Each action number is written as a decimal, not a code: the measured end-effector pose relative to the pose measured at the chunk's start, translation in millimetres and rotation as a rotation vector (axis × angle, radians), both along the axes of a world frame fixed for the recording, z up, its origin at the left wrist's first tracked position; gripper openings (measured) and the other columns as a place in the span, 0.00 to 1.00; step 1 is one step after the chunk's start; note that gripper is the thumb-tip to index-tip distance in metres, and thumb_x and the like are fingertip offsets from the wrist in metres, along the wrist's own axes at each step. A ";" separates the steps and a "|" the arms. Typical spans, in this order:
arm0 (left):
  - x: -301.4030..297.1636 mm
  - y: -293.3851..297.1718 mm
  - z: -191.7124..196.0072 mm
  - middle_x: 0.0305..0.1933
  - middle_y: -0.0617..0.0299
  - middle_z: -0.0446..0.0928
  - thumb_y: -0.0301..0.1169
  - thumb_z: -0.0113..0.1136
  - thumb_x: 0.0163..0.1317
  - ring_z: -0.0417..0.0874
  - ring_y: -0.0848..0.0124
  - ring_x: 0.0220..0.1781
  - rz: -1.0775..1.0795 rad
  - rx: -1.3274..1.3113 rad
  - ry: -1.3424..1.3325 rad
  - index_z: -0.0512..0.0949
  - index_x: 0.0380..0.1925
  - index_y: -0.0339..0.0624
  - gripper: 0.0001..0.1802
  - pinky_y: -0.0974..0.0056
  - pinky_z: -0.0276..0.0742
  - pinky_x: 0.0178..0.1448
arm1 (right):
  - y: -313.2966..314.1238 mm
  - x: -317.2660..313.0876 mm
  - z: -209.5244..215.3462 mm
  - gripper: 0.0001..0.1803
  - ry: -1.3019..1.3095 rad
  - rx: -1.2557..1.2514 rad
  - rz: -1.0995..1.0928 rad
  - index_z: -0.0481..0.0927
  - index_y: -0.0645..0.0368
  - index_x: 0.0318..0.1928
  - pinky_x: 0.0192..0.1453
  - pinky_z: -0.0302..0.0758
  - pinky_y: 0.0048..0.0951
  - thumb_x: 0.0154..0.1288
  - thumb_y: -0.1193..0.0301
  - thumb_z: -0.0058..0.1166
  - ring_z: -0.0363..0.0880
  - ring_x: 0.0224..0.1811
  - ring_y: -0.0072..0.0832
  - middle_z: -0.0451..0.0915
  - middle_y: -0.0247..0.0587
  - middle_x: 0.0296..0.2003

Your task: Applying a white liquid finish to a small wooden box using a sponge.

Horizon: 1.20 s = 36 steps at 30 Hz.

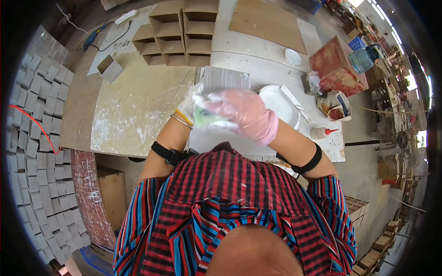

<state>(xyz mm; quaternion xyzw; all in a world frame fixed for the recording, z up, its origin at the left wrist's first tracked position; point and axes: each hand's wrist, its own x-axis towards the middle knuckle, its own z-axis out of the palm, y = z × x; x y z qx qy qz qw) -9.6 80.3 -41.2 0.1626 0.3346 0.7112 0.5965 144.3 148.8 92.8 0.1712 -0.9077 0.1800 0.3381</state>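
My left hand [197, 105], in a whitish knit glove, meets my right hand [245, 114] above the near part of the table. A pink, see-through glove covers the right hand, whose fingers curl toward the left one. Between them is a pale green and white thing [206, 117], too smeared by motion to name. The left fingers are hidden or blurred. Just beyond the hands lies a stack of grey, striped sheets [225, 78]. A round white tray [281, 103] sits right of my right hand, with a flat white strip [294, 102] across its rim.
Brown open boxes [170, 43] are stacked at the far left, near a small box [109, 69]. On the right are a glue bottle with red tip [321, 133], a white bowl [293, 57], and a red crate [338, 64] beside a water jug [363, 60]. Pale boxes [43, 161] fill the left side.
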 end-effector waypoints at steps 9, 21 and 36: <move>-0.8 -8.1 -19.6 0.43 0.60 0.76 0.42 0.47 0.63 0.77 0.68 0.43 0.119 -0.173 -0.029 0.72 0.48 0.40 0.20 0.66 0.75 0.45 | 61.1 -28.4 2.2 0.25 -0.010 -0.036 -0.427 0.72 0.47 0.50 0.41 0.75 0.36 0.49 0.64 0.60 0.77 0.39 0.36 0.77 0.36 0.38; 15.1 -25.6 24.5 0.40 0.59 0.76 0.40 0.48 0.62 0.78 0.66 0.39 0.053 -0.116 -0.147 0.73 0.43 0.41 0.17 0.64 0.78 0.42 | 83.7 -12.5 -10.0 0.25 -0.067 -0.171 -0.348 0.73 0.50 0.52 0.45 0.74 0.32 0.50 0.67 0.61 0.76 0.41 0.37 0.77 0.38 0.39; -6.3 -16.1 -9.6 0.53 0.51 0.70 0.45 0.35 0.66 0.73 0.58 0.52 -0.024 0.230 1.128 0.66 0.53 0.38 0.25 0.57 0.72 0.55 | 16.9 32.7 3.1 0.31 -0.177 0.079 -0.190 0.68 0.49 0.58 0.40 0.74 0.30 0.51 0.63 0.59 0.76 0.38 0.34 0.77 0.40 0.40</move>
